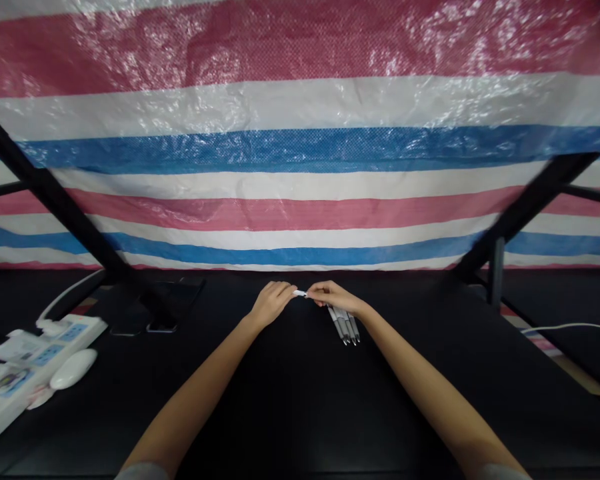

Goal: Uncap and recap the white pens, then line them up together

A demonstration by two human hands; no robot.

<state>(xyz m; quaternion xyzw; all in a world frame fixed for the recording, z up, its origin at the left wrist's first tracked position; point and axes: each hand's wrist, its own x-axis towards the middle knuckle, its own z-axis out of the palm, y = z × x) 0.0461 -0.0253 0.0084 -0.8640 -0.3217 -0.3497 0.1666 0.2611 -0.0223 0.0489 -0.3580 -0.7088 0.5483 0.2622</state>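
Left hand (273, 300) and right hand (333, 295) pinch opposite ends of a slim white piece (299, 293), over the black tabletop (330, 413); grey pens (345, 325) lie bunched beside the right hand; a power strip (39, 359) lies far left.

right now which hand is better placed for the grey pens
Probably the right hand: it is beside the pens, the left hand farther off. Both seem to pinch a white piece.

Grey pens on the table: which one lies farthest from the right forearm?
The leftmost grey pen in view; the others lie between it and the right forearm.
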